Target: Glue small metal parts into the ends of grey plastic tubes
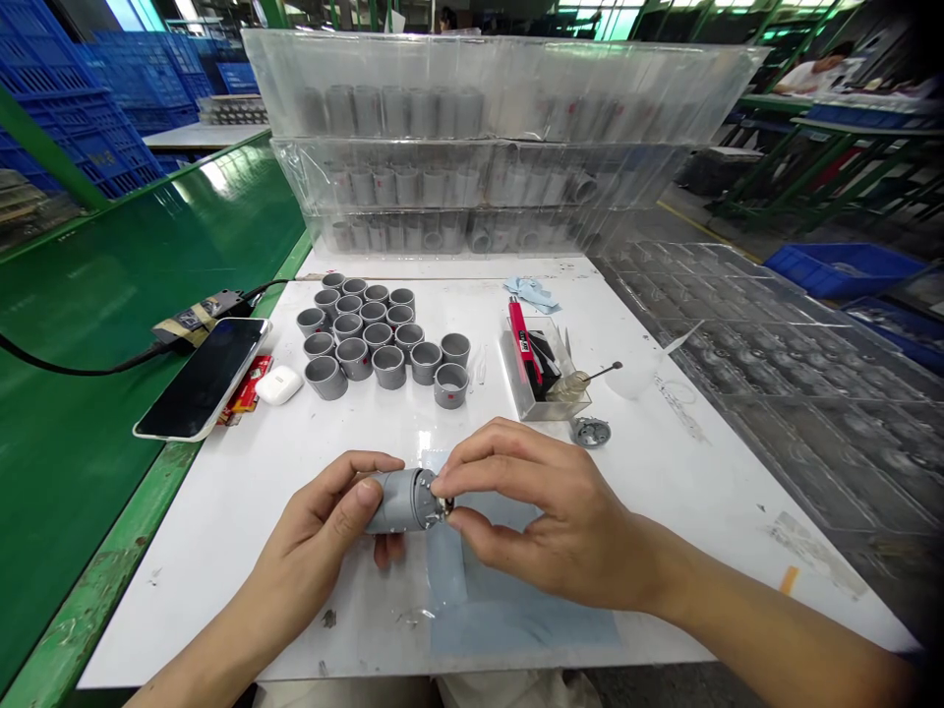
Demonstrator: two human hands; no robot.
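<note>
My left hand (335,521) is wrapped round a grey cylindrical part (398,500), which lies on its side above the table with its end toward the right. At that end, the thumb and fingers of my right hand (527,506) pinch a small metallic piece (445,505), mostly hidden by the fingertips. Beneath both hands lies a light blue sheet (531,619). Beyond them stand several grey cups (388,366) in a loose group, open side up. A round grey part with metal detail (591,431) rests on the table past my right hand.
A clear box (527,398) holds a red pen-like tool (522,339) and a small jar. At left lie a phone (203,381) and a white earbud case (278,384). Stacked clear trays (501,88) of grey cups stand at the back. A blue cloth (532,292) lies near them.
</note>
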